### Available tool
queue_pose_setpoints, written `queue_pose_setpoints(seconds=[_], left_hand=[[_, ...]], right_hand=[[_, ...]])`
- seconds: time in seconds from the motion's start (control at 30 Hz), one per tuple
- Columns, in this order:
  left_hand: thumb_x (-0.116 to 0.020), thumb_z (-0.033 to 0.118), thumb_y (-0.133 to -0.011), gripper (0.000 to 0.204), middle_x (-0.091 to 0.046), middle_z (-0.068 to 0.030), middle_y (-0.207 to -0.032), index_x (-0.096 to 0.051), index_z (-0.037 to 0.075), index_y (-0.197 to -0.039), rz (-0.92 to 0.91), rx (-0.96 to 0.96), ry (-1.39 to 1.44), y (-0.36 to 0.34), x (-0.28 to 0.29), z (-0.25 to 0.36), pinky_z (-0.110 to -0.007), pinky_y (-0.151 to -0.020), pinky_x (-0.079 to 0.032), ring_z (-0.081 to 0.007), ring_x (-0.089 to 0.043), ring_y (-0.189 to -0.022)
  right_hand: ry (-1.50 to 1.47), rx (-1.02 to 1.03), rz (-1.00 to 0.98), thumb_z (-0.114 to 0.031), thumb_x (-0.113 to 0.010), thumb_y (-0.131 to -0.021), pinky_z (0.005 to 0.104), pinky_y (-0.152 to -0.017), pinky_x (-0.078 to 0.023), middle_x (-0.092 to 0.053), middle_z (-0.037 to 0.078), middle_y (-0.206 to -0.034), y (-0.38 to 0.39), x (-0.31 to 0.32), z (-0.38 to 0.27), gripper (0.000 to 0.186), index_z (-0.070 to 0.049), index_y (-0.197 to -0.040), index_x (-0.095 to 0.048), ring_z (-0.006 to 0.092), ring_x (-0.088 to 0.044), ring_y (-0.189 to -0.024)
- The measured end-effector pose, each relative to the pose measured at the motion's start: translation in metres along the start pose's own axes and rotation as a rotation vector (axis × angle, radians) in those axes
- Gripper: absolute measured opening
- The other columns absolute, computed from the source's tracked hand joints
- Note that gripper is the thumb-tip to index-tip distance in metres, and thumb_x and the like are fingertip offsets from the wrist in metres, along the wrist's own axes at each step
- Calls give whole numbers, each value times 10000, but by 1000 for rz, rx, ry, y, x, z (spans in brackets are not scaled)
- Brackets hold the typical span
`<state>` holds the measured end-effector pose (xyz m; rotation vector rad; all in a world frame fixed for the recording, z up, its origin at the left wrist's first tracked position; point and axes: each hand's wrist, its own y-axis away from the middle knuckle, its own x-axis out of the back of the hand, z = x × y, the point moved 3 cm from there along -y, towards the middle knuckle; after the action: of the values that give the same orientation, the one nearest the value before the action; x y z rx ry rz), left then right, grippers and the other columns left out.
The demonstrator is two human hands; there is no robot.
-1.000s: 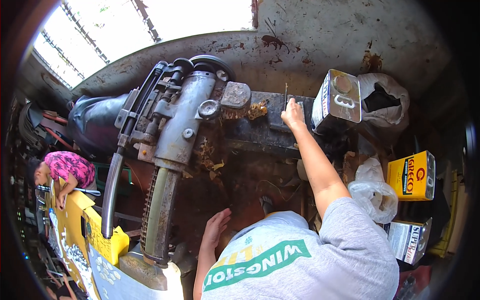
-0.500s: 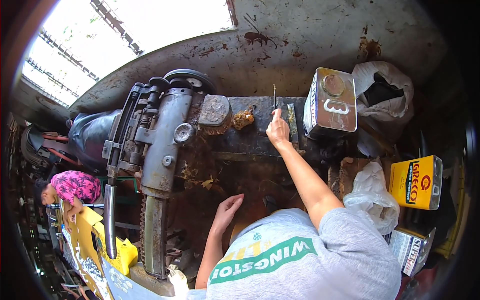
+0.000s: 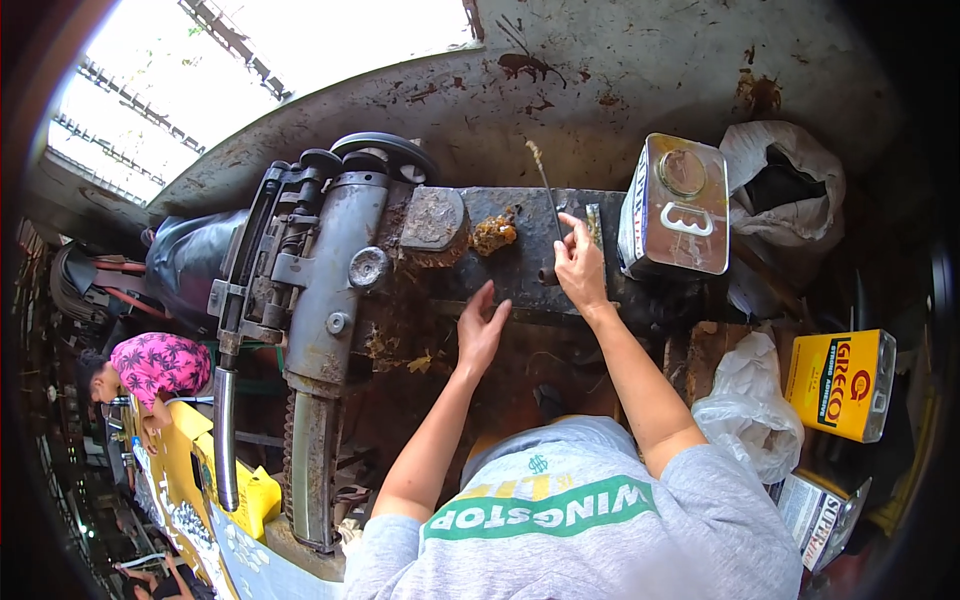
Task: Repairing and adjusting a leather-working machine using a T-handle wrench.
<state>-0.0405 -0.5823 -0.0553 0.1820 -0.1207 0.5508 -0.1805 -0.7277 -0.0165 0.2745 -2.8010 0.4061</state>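
Observation:
My right hand point(image 3: 580, 262) is closed around a thin dark rod point(image 3: 545, 183) with pale, crusty residue at its tip, held over a grimy dark bench point(image 3: 490, 288). My left hand point(image 3: 483, 330) reaches to the bench's front edge with fingers apart and nothing visible in them. A crusty orange-brown lump point(image 3: 492, 235) lies behind my left hand. A narrow stained strip point(image 3: 595, 225) and a square metal can point(image 3: 678, 190) with a white handle are right of my right hand. A big grey cast-metal machine point(image 3: 340, 280) fills the space left of my hands.
A window is at upper left. Another person point(image 3: 155, 370) in a pink shirt leans over a yellow-topped table point(image 3: 200, 450) at the left. A pale sack point(image 3: 775, 200), a plastic bag point(image 3: 750, 400) and a yellow can point(image 3: 840, 385) are at the right.
My left hand has risen from low near my body to the bench's front edge. My right hand's rod has tilted, its tip swinging up and to the left. The view shifted slightly.

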Motion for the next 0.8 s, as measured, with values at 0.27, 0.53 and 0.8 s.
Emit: queue_pose_setpoints(seconds=[0.27,0.53,0.8], left_hand=[[-669,158,-881,369,-633,-131,-1118,-601,2,-1209,-5,-136,-75,-17,-30,12,-295,-819,-506,-202,-642,-963],[-651,118,-884,376,-624,-115,-1123,-582,17,-1240,0,-158,-137,1,-31,38,-305,-849,-514,-196,-629,-1006],[-663,39,-863,347,-663,-111,-1069,-610,23,-1205,-112,-263,-195,38,24,103,-291,-891,-501,-167,-631,-1011]], right_hand=[[-53,-69,-8,-61,-651,-822,319,-535,-430,-534,86,-621,11,-1,15,377,-13,-1193,-599,165,-494,-518],[590,170,23,-41,-554,-826,399,-826,-455,-673,197,-898,-23,-29,34,407,33,-1224,-516,351,-602,-892],[662,239,70,-48,-657,-758,414,-874,-442,-544,168,-1078,-42,-50,36,453,-13,-1195,-543,329,-521,-1014]])
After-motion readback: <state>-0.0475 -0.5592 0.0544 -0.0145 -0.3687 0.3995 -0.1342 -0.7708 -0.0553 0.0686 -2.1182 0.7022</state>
